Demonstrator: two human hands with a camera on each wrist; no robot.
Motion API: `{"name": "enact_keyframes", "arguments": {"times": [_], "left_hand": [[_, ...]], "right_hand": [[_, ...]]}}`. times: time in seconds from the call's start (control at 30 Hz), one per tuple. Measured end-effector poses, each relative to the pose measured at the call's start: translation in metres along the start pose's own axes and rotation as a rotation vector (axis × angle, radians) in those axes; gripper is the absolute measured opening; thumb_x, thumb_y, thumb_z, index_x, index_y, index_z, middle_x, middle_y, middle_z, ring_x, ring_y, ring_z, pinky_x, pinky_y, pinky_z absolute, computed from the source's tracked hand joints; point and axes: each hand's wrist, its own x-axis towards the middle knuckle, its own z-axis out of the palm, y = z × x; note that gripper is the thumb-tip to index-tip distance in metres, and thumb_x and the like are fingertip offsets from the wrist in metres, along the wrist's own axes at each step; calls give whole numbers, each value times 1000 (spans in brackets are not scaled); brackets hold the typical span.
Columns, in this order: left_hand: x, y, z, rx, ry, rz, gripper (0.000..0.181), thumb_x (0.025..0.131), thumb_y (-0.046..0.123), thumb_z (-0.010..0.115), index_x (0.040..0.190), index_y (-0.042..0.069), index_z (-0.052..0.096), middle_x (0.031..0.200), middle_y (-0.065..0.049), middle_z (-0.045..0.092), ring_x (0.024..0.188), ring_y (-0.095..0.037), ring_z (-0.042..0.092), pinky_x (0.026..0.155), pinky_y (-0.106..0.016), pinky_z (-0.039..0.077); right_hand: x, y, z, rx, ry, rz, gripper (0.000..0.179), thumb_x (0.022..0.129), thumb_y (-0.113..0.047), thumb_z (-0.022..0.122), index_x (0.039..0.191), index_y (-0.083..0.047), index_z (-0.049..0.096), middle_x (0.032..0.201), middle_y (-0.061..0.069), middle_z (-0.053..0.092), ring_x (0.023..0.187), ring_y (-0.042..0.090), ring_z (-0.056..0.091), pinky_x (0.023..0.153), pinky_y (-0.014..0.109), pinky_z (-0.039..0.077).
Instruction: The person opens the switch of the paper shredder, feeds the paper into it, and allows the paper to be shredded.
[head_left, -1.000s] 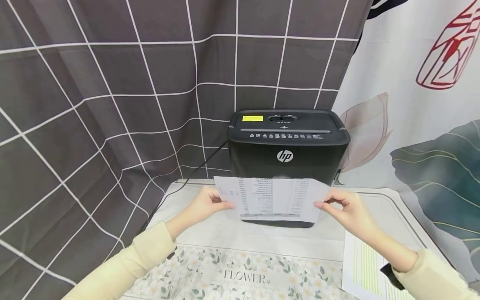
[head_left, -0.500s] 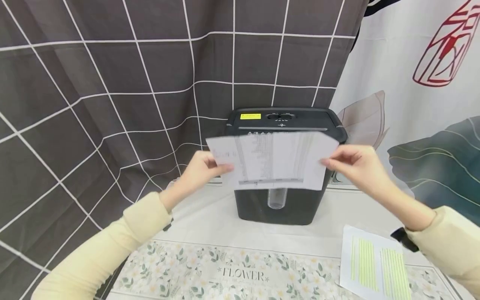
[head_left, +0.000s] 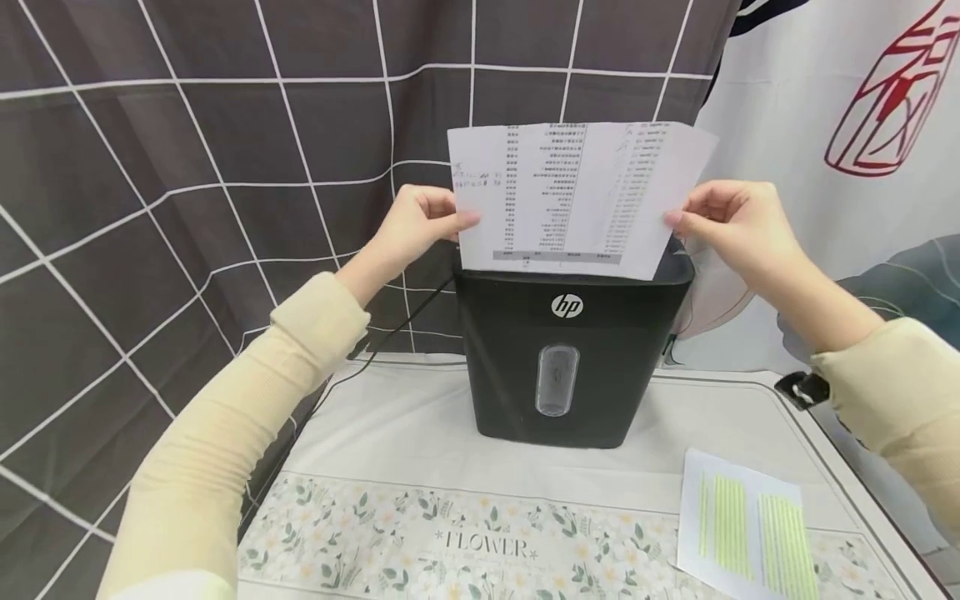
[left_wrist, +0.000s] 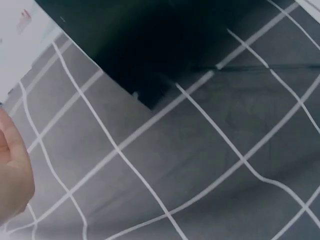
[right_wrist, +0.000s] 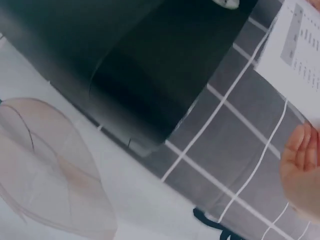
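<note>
A printed sheet of paper [head_left: 555, 200] is stretched between both hands, hiding the top of a black HP paper shredder [head_left: 510, 358]. My left hand [head_left: 420, 223] pinches its left edge between thumb and fingers. On the opposite edge, my right hand [head_left: 738, 221] pinches it the same way. The sheet's lower edge overlaps the shredder's front rim in the head view; whether they touch I cannot tell. At the left border of the left wrist view, part of the left hand [left_wrist: 12, 170] shows. In the right wrist view the right hand [right_wrist: 302, 175] is beside the sheet's corner.
A second sheet with green-highlighted columns [head_left: 731, 521] lies at the table's right front. A floral runner [head_left: 420, 542] marked FLOWER crosses the white tabletop [head_left: 405, 417]. A black cord [head_left: 367, 362] runs left of the shredder. A dark checked curtain [head_left: 300, 133] hangs behind.
Both hands have raised the printed sheet from in front of the shredder's lower body to the height of its top. The shredder and the highlighted sheet stay put.
</note>
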Motion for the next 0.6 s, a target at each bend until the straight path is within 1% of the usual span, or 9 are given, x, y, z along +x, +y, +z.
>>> {"name": "enact_keyframes", "arguments": {"times": [0.07,0.13,0.2,0.3,0.4,0.47,0.6], "left_hand": [[9,0,-1,22,12,19,9,80,3,72,72,7,71,71,7,71,66,-4,64,64,-20,53],[17,-1,-1,35,25,34,16,79,4,73,66,11,68,68,8,70,63,-4,62,63,-20,52],[25,-4,0,53,28,43,16,79,4,73,66,10,67,67,11,68,61,-5,61,63,-19,52],[37,-10,1,93,14,57,18,80,7,73,65,10,66,65,10,67,60,-5,61,64,-20,53],[46,-15,0,128,-7,49,20,81,9,73,64,11,64,63,9,65,59,-7,60,65,-21,54],[52,-18,-1,137,-22,32,19,81,10,72,65,11,64,62,8,65,59,-8,60,65,-21,54],[60,-25,0,136,-44,-8,17,82,9,72,66,8,64,62,8,62,59,-8,59,64,-21,54]], "right_hand": [[8,3,-4,-22,-21,4,19,82,-6,71,72,-21,66,60,-19,63,57,-3,58,56,10,41],[15,6,-7,-57,-47,-3,16,83,-8,70,72,-20,66,60,-19,63,58,-4,58,57,9,42],[22,9,-10,-85,-64,-17,15,83,-9,70,73,-19,66,61,-20,63,58,-5,58,57,9,42],[31,12,-12,-138,-79,-27,12,84,-12,70,74,-17,65,61,-22,61,59,-6,58,58,6,43],[39,15,-12,-178,-90,-23,9,85,-14,69,78,-10,66,61,-24,60,60,-7,58,61,4,44],[44,17,-11,-205,-93,-20,11,85,-16,70,81,-6,66,61,-26,59,61,-7,58,62,4,44],[51,22,-10,-221,-89,-24,10,84,-12,70,78,-5,66,58,-27,58,58,-9,57,58,6,43]]}}
